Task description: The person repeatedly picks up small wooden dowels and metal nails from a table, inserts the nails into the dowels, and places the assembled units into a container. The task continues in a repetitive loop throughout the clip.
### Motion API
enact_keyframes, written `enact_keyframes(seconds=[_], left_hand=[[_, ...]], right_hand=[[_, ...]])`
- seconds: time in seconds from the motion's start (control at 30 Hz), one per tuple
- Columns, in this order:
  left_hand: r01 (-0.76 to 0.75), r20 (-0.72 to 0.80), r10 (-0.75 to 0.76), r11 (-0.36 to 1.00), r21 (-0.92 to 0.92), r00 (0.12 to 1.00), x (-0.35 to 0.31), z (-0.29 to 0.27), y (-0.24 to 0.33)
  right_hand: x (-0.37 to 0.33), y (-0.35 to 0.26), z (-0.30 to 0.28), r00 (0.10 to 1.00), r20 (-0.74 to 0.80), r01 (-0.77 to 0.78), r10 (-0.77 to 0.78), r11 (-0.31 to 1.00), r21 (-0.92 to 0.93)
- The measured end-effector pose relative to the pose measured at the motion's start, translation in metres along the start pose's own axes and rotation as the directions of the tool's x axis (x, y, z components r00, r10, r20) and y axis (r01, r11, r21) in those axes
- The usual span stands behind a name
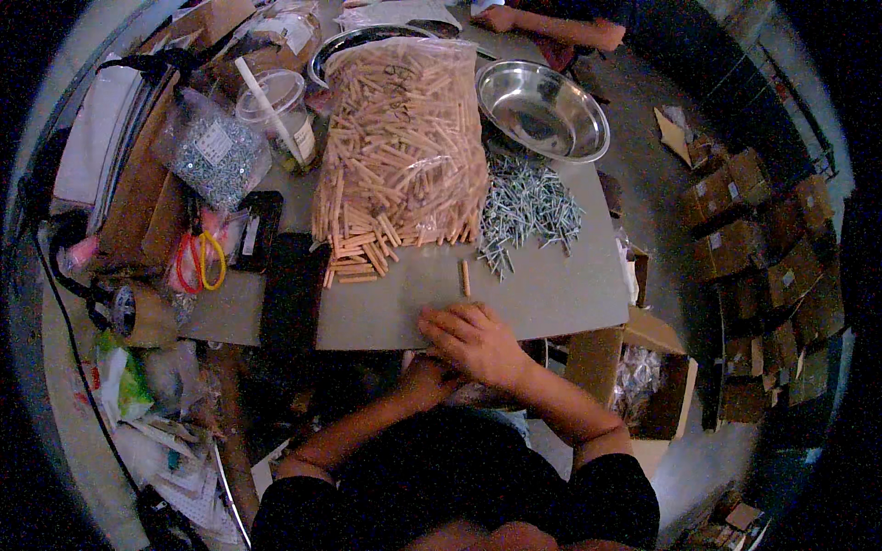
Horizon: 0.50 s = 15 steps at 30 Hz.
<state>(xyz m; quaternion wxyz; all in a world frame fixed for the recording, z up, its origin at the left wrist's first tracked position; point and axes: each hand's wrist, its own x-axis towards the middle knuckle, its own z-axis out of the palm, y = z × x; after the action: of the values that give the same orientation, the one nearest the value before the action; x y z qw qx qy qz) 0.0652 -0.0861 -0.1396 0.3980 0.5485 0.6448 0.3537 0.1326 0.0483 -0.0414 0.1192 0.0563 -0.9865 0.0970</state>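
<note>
My right hand (476, 345) is at the table's front edge, its fingers bent and close together over my left hand (428, 382). Whatever it may hold is hidden. My left hand sits lower and nearer my body, with its fingers covered. Just beyond my right hand a single wooden dowel (466, 278) lies on the grey table (551, 298). A large clear bag (404, 138) full of wooden dowels lies behind it, with loose dowels (363, 253) spilling at its near left corner. To the bag's right is a heap of silver screws (533, 207).
A steel bowl (542, 110) stands at the back right. On the left are a bag of small metal parts (219, 151), a plastic cup (276, 96), scissors (200, 262) and a tape roll (138, 314). An open carton (675, 395) stands right of me. Another person's arm (556, 28) shows at the back.
</note>
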Motion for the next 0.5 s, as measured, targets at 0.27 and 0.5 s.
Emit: enact_keyframes(seconds=[0.27,0.5], left_hand=[[-0.012,-0.009,0.009,0.922,-0.387,1.000,-0.002,0.014,-0.017],[-0.071,0.013,0.098,0.798,-0.598,0.995,-0.003,-0.006,0.013]], right_hand=[[-0.028,-0.012,-0.023,0.988,0.043,-0.156,0.150,0.948,0.277],[-0.054,-0.014,-0.037,0.872,-0.235,-0.197,0.430,0.747,0.635]])
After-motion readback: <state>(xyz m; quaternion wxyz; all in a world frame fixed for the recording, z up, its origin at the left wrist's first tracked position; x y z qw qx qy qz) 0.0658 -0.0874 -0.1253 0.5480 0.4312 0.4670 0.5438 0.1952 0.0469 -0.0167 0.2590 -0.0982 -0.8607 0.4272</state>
